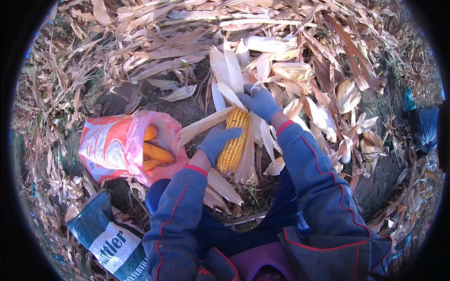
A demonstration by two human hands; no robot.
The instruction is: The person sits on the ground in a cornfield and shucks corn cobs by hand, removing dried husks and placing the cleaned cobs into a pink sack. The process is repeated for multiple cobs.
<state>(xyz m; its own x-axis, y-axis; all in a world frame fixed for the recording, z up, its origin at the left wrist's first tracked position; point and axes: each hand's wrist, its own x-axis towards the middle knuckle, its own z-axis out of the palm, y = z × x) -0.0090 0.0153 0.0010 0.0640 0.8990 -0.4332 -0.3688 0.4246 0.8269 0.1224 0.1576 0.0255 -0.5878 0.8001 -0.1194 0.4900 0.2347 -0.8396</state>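
Observation:
A yellow corn cob lies tilted in front of me, its husk peeled open around it. My left hand, in a grey-blue knit glove, is closed around the cob's left side with the thumb across the kernels. At the cob's far end, my right hand, gloved alike, is closed at the base of the pale husk leaves. Its fingertips are partly hidden among the leaves.
An orange-and-pink plastic sack lies to the left, its mouth showing several husked cobs. A dark green bag is at the lower left. Dry husks and stalks cover the far ground; unhusked ears lie beyond my right hand.

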